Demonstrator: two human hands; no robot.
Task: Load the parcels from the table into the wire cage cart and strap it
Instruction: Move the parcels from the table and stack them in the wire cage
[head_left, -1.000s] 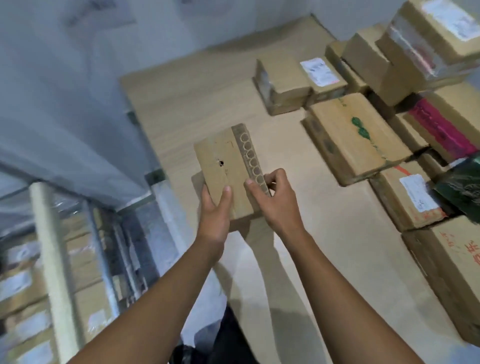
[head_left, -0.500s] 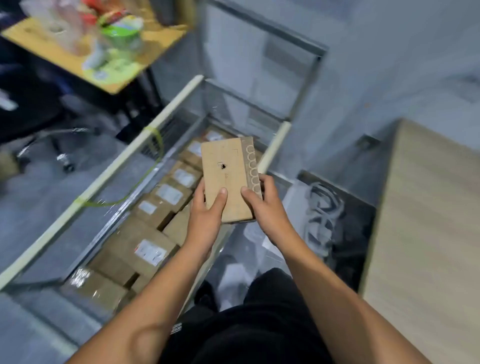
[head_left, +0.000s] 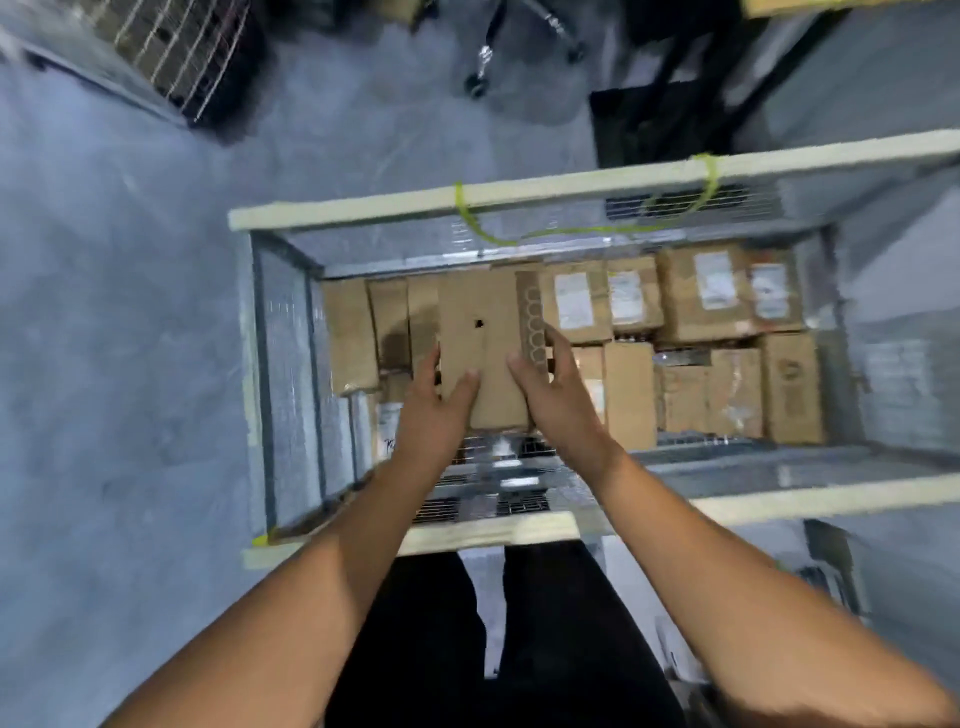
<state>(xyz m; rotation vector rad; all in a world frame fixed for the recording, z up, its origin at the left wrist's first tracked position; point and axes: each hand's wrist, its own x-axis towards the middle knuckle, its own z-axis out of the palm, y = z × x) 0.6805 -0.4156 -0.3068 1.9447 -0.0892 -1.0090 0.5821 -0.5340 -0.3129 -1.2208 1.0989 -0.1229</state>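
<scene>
in the head view, you have turned away from the worktop, which is out of sight now, and you stand over the wire cage cart (head_left: 283, 364) looking straight down into it. the flat parcel (head_left: 480, 348) that you carried has come with you: it is now above the parcels already lying in the cart, near the left end. your left hand (head_left: 436, 410) is closed on its near left corner and your right hand (head_left: 550, 395) on its near right edge, thumbs on top. i judge the carrying is finished and only the lowering is left for this one. the strap step is not yet begun; a thin green cord (head_left: 576, 231) hangs loose on the far rail.

the parcel is plain brown cardboard, thin and rectangular, with a small dark hole in the top face and a row of round holes along its right edge. the stacked boxes (head_left: 701, 332) are the same matte cardboard, some with white labels. the cart walls are fine metal mesh with pale rails (head_left: 519, 195).
</scene>
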